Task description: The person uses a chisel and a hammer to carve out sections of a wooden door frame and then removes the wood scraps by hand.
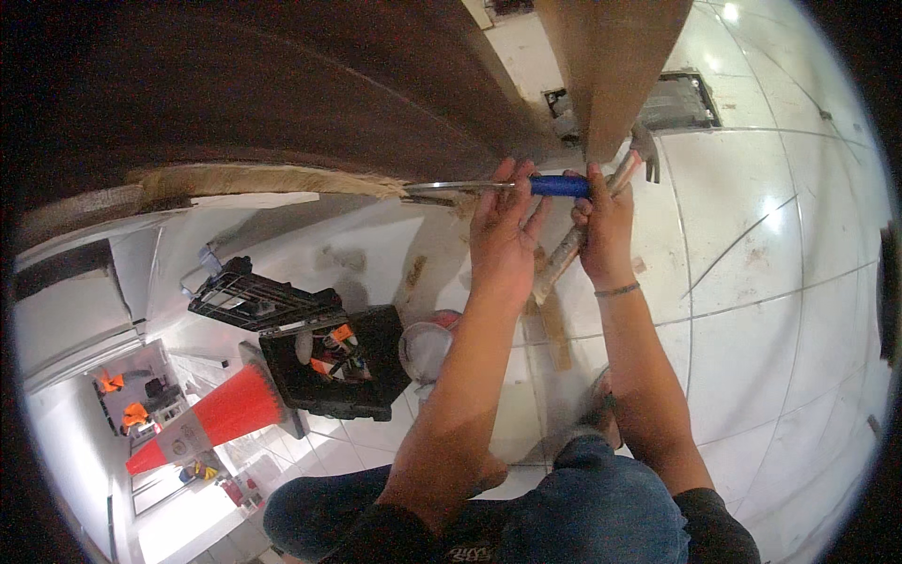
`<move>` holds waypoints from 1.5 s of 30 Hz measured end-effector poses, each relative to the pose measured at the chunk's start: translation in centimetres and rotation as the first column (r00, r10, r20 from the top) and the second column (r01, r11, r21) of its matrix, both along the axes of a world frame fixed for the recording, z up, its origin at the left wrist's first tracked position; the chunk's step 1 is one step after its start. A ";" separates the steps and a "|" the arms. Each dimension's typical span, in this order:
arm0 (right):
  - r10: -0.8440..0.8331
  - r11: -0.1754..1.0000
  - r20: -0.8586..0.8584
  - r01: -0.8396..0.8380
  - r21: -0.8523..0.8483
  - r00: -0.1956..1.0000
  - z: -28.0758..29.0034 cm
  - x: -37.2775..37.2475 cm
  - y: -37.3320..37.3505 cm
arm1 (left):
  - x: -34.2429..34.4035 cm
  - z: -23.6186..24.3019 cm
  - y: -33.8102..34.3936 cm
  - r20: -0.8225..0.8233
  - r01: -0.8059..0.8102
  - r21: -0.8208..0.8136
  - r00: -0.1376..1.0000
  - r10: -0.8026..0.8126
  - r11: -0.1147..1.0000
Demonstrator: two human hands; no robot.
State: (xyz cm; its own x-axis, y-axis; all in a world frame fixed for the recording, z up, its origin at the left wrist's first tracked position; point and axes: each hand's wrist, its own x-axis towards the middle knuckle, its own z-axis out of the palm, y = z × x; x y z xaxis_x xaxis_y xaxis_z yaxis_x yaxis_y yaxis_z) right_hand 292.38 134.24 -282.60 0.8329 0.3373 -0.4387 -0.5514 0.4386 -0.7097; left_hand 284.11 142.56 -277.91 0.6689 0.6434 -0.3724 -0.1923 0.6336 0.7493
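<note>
My left hand [505, 226] is closed around the metal shaft of a blue-handled chisel [559, 186], just below its handle. The chisel lies level, with its thin blade pointing left and its tip at the rough, pale wooden edge [310, 180] of a large dark panel. My right hand [609, 230] grips the worn wooden handle of a claw hammer [567, 249], whose claw shows beyond my fingers. The right thumb and fingertips are against the butt of the blue handle. Where exactly the blade tip meets the wood is hard to make out.
A wooden post [611, 66] stands ahead, beside a recessed metal floor plate [681, 101]. On the left are an open black toolbox [376, 399] with tools in it, a clear round tub [425, 352] and a tilted-looking orange traffic cone [240, 409]. White tiles [752, 282] cover the floor.
</note>
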 end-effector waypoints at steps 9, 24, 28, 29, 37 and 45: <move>0.031 0.992 -0.198 -0.054 -0.114 0.980 1.2 -2.6 -4.1 | -1.1 -1.3 -0.8 -0.196 0.005 0.144 0.980 0.024 0.990; 0.259 0.939 -0.231 -0.301 -0.167 0.938 2.3 -11.6 -7.0 | -4.1 0.2 1.6 -0.161 0.032 0.183 0.987 -0.002 0.983; 0.117 0.989 -0.330 -0.139 -0.045 0.937 0.6 -11.0 -7.2 | -3.6 0.3 1.2 -0.145 0.029 0.180 0.989 -0.002 0.983; 0.120 0.989 -0.335 -0.141 -0.040 0.935 1.0 -11.2 -6.9 | -3.6 0.3 1.3 -0.148 0.028 0.187 0.989 0.000 0.982; 0.323 0.925 -0.300 -0.366 -0.101 0.898 1.5 -9.9 -7.8 | -2.9 -0.4 0.5 -0.195 0.024 0.206 0.981 0.017 0.978; 0.167 0.955 -0.135 -0.195 -0.225 0.977 2.4 -8.9 -6.9 | -5.4 3.4 -2.2 -0.252 0.023 0.086 0.968 -0.001 0.996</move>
